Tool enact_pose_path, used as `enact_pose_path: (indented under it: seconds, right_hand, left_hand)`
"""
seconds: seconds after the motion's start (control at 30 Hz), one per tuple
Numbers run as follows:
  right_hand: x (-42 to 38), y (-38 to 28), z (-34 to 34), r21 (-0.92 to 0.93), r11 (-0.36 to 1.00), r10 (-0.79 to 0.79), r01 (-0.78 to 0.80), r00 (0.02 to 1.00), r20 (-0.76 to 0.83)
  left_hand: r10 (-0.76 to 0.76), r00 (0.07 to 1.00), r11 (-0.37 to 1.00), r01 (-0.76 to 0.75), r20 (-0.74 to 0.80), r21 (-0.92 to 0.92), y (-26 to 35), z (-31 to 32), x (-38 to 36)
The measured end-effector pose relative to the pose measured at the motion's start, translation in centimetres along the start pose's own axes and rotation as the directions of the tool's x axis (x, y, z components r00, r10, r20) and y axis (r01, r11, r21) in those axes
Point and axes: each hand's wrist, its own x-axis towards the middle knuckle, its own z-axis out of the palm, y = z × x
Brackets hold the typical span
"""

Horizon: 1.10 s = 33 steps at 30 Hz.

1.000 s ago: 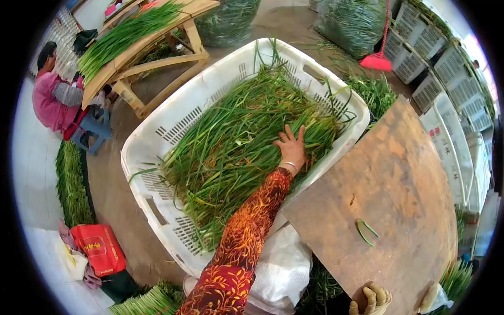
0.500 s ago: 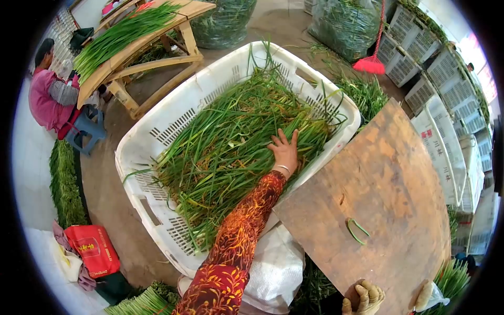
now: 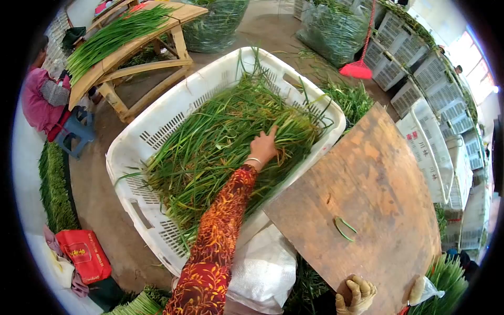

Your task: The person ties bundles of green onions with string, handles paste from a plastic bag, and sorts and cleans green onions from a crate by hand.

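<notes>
My bare left hand (image 3: pixel 264 147), with a bracelet at the wrist and a patterned red-orange sleeve, reaches into a large white plastic basket (image 3: pixel 173 113). It is closed in the pile of garlic chives (image 3: pixel 210 149), its index finger extended and the other fingers partly hidden by leaves. Some of the chives are brownish and tangled. My right hand (image 3: pixel 357 295), in a tan glove, is at the near edge of a wooden board (image 3: pixel 367 178), fingers curled. What it holds, if anything, is hidden. One bent green leaf piece (image 3: pixel 345 229) lies on the board.
A white sack (image 3: pixel 262 268) stands between basket and board. A seated person (image 3: pixel 47 97) is beside a wooden table (image 3: pixel 118 65) bearing chives. A red broom (image 3: pixel 357 69), filled plastic bags (image 3: pixel 333 31) and stacked crates (image 3: pixel 441 79) stand behind. A red bag (image 3: pixel 84 255) lies at left.
The view has shifted, moving the scene slightly left. My left hand's fingers, spread over the chives before, are now more curled into them. My right hand has hardly moved.
</notes>
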Motion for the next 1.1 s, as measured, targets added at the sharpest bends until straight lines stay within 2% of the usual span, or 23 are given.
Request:
enact_pose_path:
  seconds: [0.17,0.23,0.3,0.37,0.43,0.47,0.5,0.57,0.63,0.67,0.7,0.77,0.83,0.9,0.93,0.97,1.03,1.07,1.1]
  right_hand:
    - [0.1,0.0,-0.1,0.026,1.0,-0.006,0.006,1.0,0.018]
    - [0.2,0.0,-0.1,0.032,0.999,-0.005,0.005,1.0,0.013]
    - [0.3,0.1,-0.2,0.027,1.0,-0.014,0.014,1.0,0.006]
    - [0.5,0.2,-0.4,0.063,0.998,-0.007,0.005,0.999,0.035]
    - [1.3,0.0,-0.7,0.106,0.994,-0.007,0.0,0.998,0.058]
    - [2.1,-0.4,-0.9,0.307,0.943,0.105,-0.13,0.99,0.099]
    - [3.4,-0.8,-1.2,0.49,0.834,0.198,-0.253,0.967,0.162]
    - [8.4,-1.5,-2.7,0.421,0.896,0.073,-0.14,0.983,0.171]
    - [13.9,-2.0,-2.4,0.538,0.843,-0.088,0.009,0.989,0.123]
    - [16.6,-2.8,-1.6,0.665,0.745,-0.082,-0.045,0.984,0.158]
    - [19.2,-3.9,-0.5,0.772,0.628,-0.083,-0.101,0.977,0.195]
    - [23.7,-6.9,1.9,0.892,0.373,-0.104,-0.254,0.944,0.313]
    - [27.6,-8.2,7.0,0.948,0.04,-0.188,-0.317,0.929,0.318]
    - [31.0,-9.8,11.0,0.934,-0.078,-0.116,-0.348,0.934,0.338]
    - [32.4,-10.5,12.4,0.935,-0.081,-0.122,-0.346,0.934,0.336]
    - [33.6,-11.2,13.5,0.93,-0.109,-0.086,-0.351,0.935,0.343]
    - [35.7,-11.9,14.8,0.926,-0.134,-0.051,-0.353,0.936,0.349]
    - [36.6,-12.2,15.2,0.916,-0.183,-0.052,-0.357,0.934,0.353]
    - [37.0,-12.5,15.5,0.903,-0.231,-0.054,-0.363,0.931,0.361]
  left_hand:
    - [0.058,0.993,0.989,-0.071,-0.108,-0.129,-1.9,-0.7,0.2]
    - [0.072,0.99,0.946,-0.106,-0.122,-0.305,-2.3,-2.1,-0.2]
    - [0.051,0.994,0.931,-0.083,-0.097,-0.356,-2.6,-3.6,-0.5]
    - [-0.101,0.992,0.925,0.067,-0.072,-0.374,-2.8,-5.7,-1.3]
    - [-0.091,0.988,0.91,0.032,-0.124,-0.413,-4.2,-7.1,-2.3]
    - [-0.087,0.987,0.849,0.001,-0.138,-0.528,-5.1,-7.6,-3.1]
    - [-0.086,0.984,0.774,-0.033,-0.155,-0.633,-5.6,-8.4,-4.0]
    - [-0.107,0.983,0.789,-0.009,-0.151,-0.615,-6.2,-9.3,-5.8]
    - [-0.021,0.943,0.732,-0.211,-0.331,-0.648,-6.7,-9.2,-7.1]
    - [-0.055,0.965,0.641,-0.164,-0.258,-0.75,-6.3,-10.0,-8.0]
    - [-0.056,0.961,0.641,-0.172,-0.269,-0.748,-6.4,-9.7,-8.3]
    - [-0.04,0.924,0.589,-0.284,-0.379,-0.756,-7.0,-8.9,-8.5]
    - [-0.049,0.915,0.573,-0.302,-0.4,-0.762,-6.3,-9.4,-9.6]
    - [-0.082,0.904,0.593,-0.294,-0.42,-0.75,-6.3,-9.0,-9.8]
    - [-0.109,0.896,0.663,-0.257,-0.431,-0.703,-5.9,-9.3,-10.2]
    - [-0.112,0.894,0.667,-0.256,-0.433,-0.7,-5.7,-9.4,-10.5]
    - [-0.083,0.908,0.578,-0.291,-0.41,-0.762,-5.3,-9.3,-10.8]
    - [-0.091,0.863,0.656,-0.324,-0.497,-0.681,-4.9,-9.1,-11.1]
    - [-0.097,0.863,0.657,-0.318,-0.495,-0.684,-4.6,-9.0,-11.6]
